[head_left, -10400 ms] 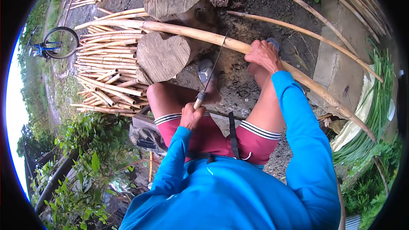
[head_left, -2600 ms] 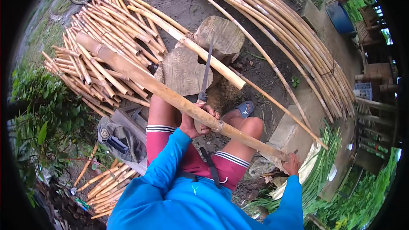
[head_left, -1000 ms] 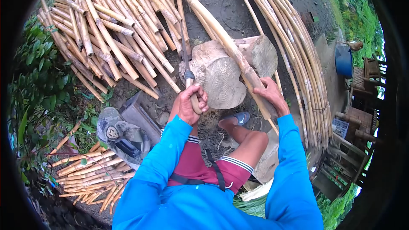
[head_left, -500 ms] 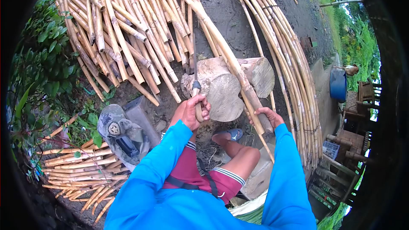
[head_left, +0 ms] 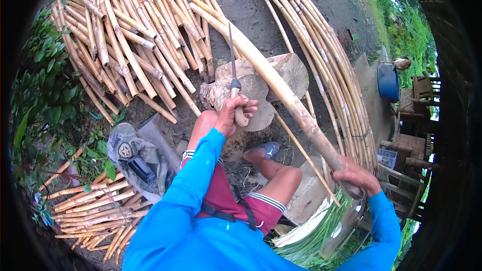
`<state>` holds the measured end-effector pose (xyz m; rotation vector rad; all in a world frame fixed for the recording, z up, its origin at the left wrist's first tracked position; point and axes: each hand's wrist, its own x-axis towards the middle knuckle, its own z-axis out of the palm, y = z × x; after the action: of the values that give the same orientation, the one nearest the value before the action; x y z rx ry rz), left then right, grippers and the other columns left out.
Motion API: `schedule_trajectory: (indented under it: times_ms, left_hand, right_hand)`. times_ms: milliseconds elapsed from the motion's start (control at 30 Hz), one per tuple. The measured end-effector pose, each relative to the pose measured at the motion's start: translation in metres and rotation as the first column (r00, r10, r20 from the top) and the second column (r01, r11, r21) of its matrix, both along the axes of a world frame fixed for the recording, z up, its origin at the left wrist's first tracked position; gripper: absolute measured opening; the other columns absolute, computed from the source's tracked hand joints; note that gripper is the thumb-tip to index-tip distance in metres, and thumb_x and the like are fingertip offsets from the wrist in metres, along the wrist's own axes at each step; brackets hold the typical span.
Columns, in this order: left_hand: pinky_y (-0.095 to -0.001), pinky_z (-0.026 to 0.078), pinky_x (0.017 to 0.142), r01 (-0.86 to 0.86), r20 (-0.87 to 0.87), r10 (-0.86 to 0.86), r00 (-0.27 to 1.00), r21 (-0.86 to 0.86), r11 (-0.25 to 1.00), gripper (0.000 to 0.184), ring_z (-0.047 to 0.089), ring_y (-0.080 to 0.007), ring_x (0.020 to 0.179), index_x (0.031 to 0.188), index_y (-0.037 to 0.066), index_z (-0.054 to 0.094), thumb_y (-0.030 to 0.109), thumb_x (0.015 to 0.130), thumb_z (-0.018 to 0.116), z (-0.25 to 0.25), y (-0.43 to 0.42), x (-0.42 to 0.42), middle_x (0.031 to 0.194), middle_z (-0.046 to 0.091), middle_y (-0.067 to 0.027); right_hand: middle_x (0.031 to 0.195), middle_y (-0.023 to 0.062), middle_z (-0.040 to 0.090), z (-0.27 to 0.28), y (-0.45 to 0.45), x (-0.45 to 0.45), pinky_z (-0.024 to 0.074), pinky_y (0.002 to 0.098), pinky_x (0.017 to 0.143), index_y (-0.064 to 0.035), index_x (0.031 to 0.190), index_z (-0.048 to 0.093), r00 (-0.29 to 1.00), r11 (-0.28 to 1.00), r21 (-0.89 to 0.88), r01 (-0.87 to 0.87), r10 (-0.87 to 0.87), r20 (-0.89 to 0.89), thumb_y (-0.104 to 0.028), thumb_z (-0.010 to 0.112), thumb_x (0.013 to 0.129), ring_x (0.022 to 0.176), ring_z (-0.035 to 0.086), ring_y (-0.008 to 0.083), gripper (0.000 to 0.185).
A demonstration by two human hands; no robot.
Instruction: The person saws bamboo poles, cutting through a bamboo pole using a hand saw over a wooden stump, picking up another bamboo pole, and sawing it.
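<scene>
My left hand (head_left: 235,114) is closed round the wooden handle of a long-bladed knife (head_left: 233,60), over the heart-shaped log end (head_left: 253,101). Its dark, narrow blade points up and away from me. At the right, my right hand (head_left: 355,176) grips the near end of a thick bamboo pole (head_left: 281,81). The pole slants up to the left, passing over the logs, its pale far end near the knife tip. A second log end (head_left: 295,76) lies beneath and beyond the pole.
Cut poles (head_left: 135,35) lie heaped at upper left, more (head_left: 95,208) at lower left. A camouflage cap (head_left: 135,153) rests beside my left leg. Long poles (head_left: 326,55) curve along the right, near a blue drum (head_left: 388,83). Green leaf strips (head_left: 316,236) lie at lower right.
My right hand has moved right and toward me with the pole's near end, and more of the pole now extends over the logs. The knife has tilted slightly, its blade closer to the pole.
</scene>
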<state>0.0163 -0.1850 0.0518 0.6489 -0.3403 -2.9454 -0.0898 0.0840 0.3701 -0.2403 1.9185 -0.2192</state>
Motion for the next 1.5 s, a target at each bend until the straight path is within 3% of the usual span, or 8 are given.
schedule_trajectory:
  times_ms: [233,333,800,900,967,1000,1067,1500]
  left_hand:
    - [-0.0349,0.045,0.076,0.060,-0.229,-0.012,0.973,0.205,0.977,0.011,0.051,-0.0185,0.073,0.071,0.006,0.054,0.016,0.066,0.057,0.009,0.040,-0.005,0.076,0.053,-0.0040]
    - [-0.0364,0.046,0.080,0.062,-0.211,0.002,0.977,0.298,0.953,0.008,0.054,-0.0235,0.075,0.067,0.005,0.055,0.011,0.062,0.056,-0.006,0.067,0.008,0.071,0.055,-0.0078]
    - [-0.0328,0.044,0.069,0.261,-0.323,-0.130,0.937,0.402,0.878,0.008,0.052,-0.0204,0.066,0.061,0.001,0.055,0.008,0.058,0.057,0.047,0.142,0.071,0.065,0.055,-0.0093]
    - [-0.0314,0.043,0.072,0.235,-0.451,-0.101,0.887,0.251,0.939,0.010,0.053,-0.0200,0.069,0.063,0.000,0.057,0.009,0.059,0.059,0.074,0.141,0.090,0.069,0.057,-0.0096]
    - [-0.0307,0.043,0.073,0.194,-0.463,-0.096,0.881,0.168,0.966,0.010,0.053,-0.0198,0.069,0.063,0.000,0.057,0.009,0.059,0.059,0.087,0.135,0.108,0.070,0.057,-0.0095]
    - [-0.0297,0.042,0.073,0.145,-0.478,-0.073,0.875,0.115,0.983,0.010,0.053,-0.0189,0.070,0.065,0.000,0.057,0.009,0.059,0.059,0.097,0.133,0.118,0.072,0.057,-0.0086]
    - [-0.0286,0.041,0.073,0.075,-0.493,-0.041,0.869,0.050,0.996,0.011,0.052,-0.0179,0.070,0.066,0.000,0.058,0.009,0.060,0.058,0.106,0.127,0.131,0.073,0.057,-0.0077]
    - [-0.0272,0.042,0.073,-0.267,-0.388,0.023,0.921,-0.590,0.762,0.038,0.052,-0.0151,0.083,0.110,0.001,0.061,0.011,0.073,0.061,0.116,0.078,0.295,0.093,0.058,-0.0047]
  right_hand:
    - [0.113,0.0284,0.058,0.020,0.094,0.134,0.0458,0.0412,0.092,0.0025,0.134,0.041,0.909,0.976,0.110,-0.188,0.215,-0.356,-0.033,0.078,0.064,0.107,0.059,0.0361,0.086]
    - [0.096,0.0319,0.061,0.015,0.083,0.189,0.0507,0.0450,0.080,0.0024,0.126,0.042,0.958,0.972,0.221,0.077,-0.011,-0.287,-0.031,0.078,0.062,0.094,0.063,0.0439,0.081]
    - [0.097,0.0277,0.056,-0.146,0.269,0.271,0.0452,0.0505,0.084,0.0010,0.119,0.040,0.731,0.991,-0.021,0.129,-0.110,-0.674,-0.020,0.082,0.053,0.095,0.055,0.0482,0.081]
    - [0.099,0.0273,0.055,-0.163,0.311,0.240,0.0433,0.0504,0.087,0.0007,0.121,0.041,0.631,0.991,-0.089,-0.095,-0.009,-0.776,-0.017,0.078,0.055,0.098,0.054,0.0482,0.078]
    - [0.138,0.0209,0.049,-0.182,0.361,0.202,0.0377,0.0447,0.106,-0.0174,0.145,0.038,0.531,0.975,0.109,-0.195,0.199,-0.824,-0.038,0.072,0.081,0.125,0.048,0.0395,0.076]
    - [0.114,0.0214,0.064,-0.171,0.325,0.192,0.0435,0.0486,0.095,-0.0138,0.127,0.056,0.280,0.946,0.098,-0.310,0.189,-0.941,-0.034,0.072,0.080,0.108,0.059,0.0393,0.054]
    - [0.103,0.0267,0.054,-0.165,0.287,0.151,0.0417,0.0506,0.088,0.0001,0.121,0.042,0.507,0.957,-0.097,-0.275,0.059,-0.860,-0.013,0.074,0.059,0.101,0.053,0.0477,0.072]
    - [0.096,0.0195,0.051,-0.152,0.052,0.014,0.0445,0.0463,0.081,-0.0017,0.109,0.048,0.347,0.571,-0.226,-0.789,0.111,-0.931,-0.013,0.075,0.053,0.092,0.053,0.0423,0.063]
